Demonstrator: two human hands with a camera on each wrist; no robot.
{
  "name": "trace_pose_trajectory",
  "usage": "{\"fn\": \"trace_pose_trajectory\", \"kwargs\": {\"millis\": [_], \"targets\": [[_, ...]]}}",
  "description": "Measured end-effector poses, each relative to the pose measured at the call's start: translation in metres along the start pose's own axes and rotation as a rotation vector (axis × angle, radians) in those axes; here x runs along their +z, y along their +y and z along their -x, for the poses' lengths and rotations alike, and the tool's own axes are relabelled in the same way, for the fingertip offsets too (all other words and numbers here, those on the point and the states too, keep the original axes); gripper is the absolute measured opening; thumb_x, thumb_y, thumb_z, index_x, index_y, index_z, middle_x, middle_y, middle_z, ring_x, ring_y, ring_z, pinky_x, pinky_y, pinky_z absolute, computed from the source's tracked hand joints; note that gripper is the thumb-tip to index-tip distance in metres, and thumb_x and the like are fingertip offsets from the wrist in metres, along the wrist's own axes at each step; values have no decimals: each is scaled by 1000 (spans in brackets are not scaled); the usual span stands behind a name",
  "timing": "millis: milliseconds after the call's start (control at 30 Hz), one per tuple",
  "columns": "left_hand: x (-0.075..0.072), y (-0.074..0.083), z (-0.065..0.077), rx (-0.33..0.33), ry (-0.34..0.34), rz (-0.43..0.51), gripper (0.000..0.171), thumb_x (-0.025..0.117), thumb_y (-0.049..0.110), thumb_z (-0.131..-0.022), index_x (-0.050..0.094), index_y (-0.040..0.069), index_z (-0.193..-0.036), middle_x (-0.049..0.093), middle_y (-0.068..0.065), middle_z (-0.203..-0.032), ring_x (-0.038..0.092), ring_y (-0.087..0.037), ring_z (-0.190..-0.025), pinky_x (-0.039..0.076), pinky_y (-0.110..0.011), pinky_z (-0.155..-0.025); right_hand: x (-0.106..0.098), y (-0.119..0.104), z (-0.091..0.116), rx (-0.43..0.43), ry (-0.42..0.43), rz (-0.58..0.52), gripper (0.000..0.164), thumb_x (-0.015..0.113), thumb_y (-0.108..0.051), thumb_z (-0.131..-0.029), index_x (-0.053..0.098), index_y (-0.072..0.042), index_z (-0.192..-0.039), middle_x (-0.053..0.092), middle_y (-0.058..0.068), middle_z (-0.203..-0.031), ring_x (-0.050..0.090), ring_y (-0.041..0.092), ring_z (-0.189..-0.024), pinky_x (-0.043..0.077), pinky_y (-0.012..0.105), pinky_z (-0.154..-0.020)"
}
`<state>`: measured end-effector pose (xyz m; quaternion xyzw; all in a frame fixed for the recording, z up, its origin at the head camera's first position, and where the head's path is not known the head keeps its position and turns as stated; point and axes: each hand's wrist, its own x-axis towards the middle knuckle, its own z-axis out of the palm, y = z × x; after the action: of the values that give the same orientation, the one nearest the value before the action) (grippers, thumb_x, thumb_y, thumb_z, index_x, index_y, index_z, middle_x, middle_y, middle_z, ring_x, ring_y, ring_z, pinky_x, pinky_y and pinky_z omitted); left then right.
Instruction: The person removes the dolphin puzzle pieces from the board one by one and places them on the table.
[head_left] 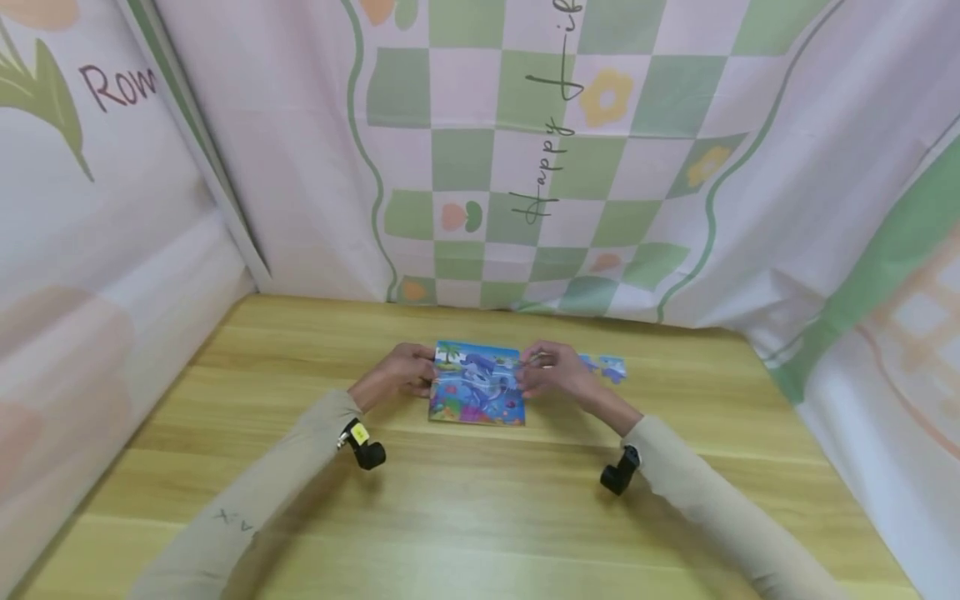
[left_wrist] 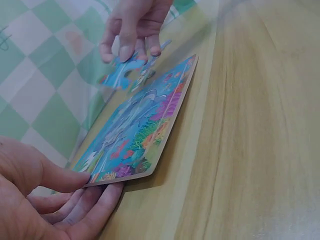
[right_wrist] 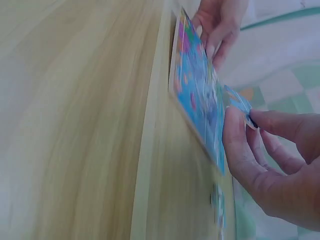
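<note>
A jigsaw board (head_left: 474,404) with a dolphin and sea picture lies on the wooden table in front of me. My left hand (head_left: 408,368) grips its left edge, thumb on top and fingers beneath, as the left wrist view shows. Over the board's right end, my right hand (head_left: 558,372) pinches a blue jigsaw piece (left_wrist: 119,75) between thumb and fingers. In the right wrist view that piece (right_wrist: 241,104) is tilted above the board's surface, close to its far side.
Loose jigsaw pieces (head_left: 613,369) lie on the table (head_left: 480,517) just right of my right hand. Behind the table hangs a green and white checked curtain (head_left: 525,167); pale cloth hangs at both sides too. Small black cameras (head_left: 367,454) are strapped to both wrists.
</note>
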<state>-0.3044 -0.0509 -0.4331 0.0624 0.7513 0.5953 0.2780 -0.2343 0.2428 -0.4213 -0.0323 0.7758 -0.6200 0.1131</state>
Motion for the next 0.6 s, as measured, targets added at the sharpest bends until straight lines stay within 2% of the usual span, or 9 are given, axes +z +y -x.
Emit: {"fn": "trace_pose_trajectory", "kwargs": {"millis": [233,367,467,600], "targets": [[2,-2,1,4,14,0,55,59,-7,-98,42,-13,-151,59,-31,-136,67,-30,-106,69,-29,-78,-34,8,16,13,3,69,33,66,2,-98,54,13,-127,71,29,-115,75,29,-90,69,45,-86],[2,-3,2,4,19,-4,54,59,-7,-98,42,-13,-150,57,-32,-139,65,-37,-117,69,-32,-83,-48,9,26,29,8,92,38,66,0,-100,51,15,-131,69,31,-117,74,24,-91,69,42,-87],[1,-4,2,9,20,-9,52,59,-7,-98,44,-13,-148,58,-32,-138,64,-39,-118,69,-34,-85,-55,11,32,34,10,107,36,65,-1,-101,50,17,-128,69,31,-116,75,22,-88,69,40,-86],[-1,-6,1,14,16,-4,50,60,-8,-98,46,-13,-146,58,-32,-136,65,-38,-115,69,-36,-85,-58,14,35,54,21,138,30,66,1,-100,53,19,-121,72,26,-106,75,19,-82,70,37,-82]]}}
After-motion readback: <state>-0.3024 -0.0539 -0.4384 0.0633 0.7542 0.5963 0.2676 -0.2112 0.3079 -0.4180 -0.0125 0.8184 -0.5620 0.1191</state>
